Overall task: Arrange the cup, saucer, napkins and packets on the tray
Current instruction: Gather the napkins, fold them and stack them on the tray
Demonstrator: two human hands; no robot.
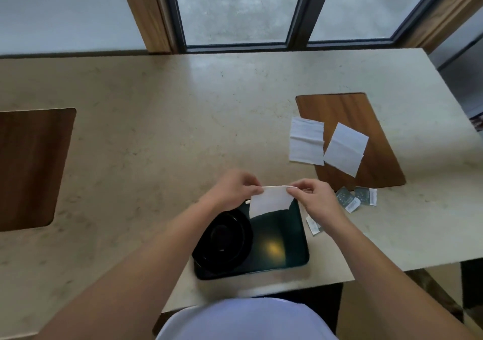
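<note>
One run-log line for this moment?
both hands pinch napkin over tray | cup, saucer on tray | two napkins, packets on table

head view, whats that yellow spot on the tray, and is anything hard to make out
Head view: the yellow patch is glare reflected off the glossy dark tray; the black cup and saucer blend together in shadow; print on the packets is too soft to read; wide-angle distortion bends the table's edges.

The person wore a pale lavender-white top (245,318) at the bottom centre of the frame, and both forearms were bare, with no sleeves, watch or rings visible.
</note>
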